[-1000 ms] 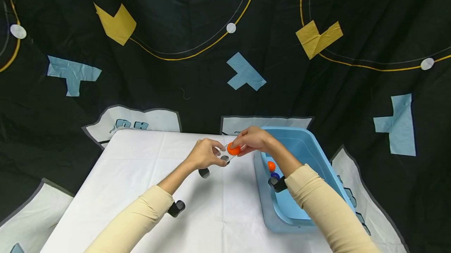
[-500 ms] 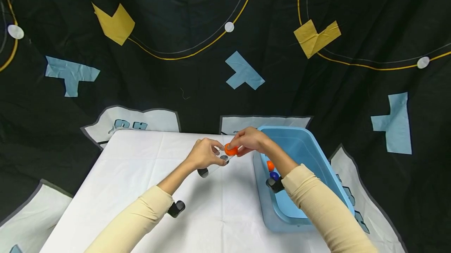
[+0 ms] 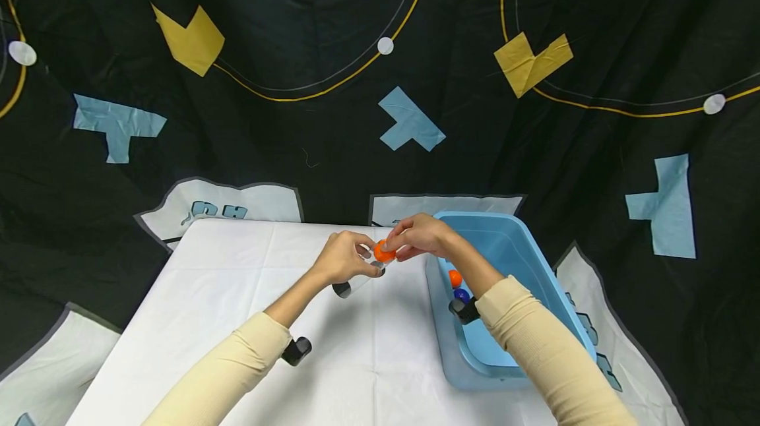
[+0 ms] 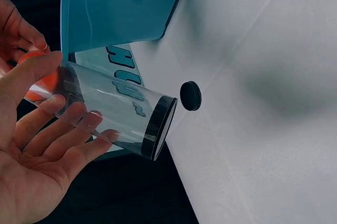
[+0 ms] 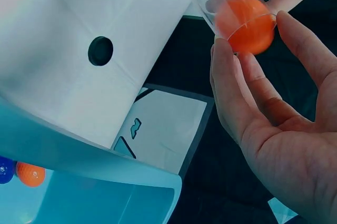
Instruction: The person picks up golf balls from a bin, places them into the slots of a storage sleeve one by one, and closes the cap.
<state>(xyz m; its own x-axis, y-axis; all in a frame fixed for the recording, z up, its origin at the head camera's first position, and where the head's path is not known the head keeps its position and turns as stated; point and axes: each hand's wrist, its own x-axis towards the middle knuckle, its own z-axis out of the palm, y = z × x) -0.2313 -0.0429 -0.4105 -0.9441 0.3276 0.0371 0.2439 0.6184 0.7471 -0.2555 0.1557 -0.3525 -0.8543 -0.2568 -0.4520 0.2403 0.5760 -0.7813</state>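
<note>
My left hand [image 4: 47, 145] holds a clear plastic tube [image 4: 113, 100] with a black base [image 4: 159, 128], its fingers curled along the side. The tube is tilted, its mouth toward my right hand [image 5: 279, 113]. At the mouth, an orange ball [image 5: 247, 27] sits partly inside, past the rim. Thumb and fingertips of the right hand stand on either side of the ball, pinching it at the rim; how firmly is hard to see. A loose black lid [image 4: 190, 96] lies on the white table behind the tube.
To the right, a blue bin [image 3: 522, 241] stands on the white-covered table [image 3: 249, 248]. Inside it lie another orange ball [image 3: 455, 279] and a dark blue ball [image 3: 461, 295]. A black curtain [image 3: 309, 149] with tape marks hangs behind the table.
My right hand has shifted slightly left with the orange ball, which now sits deeper in the tube's mouth. The left hand and tube have hardly moved.
</note>
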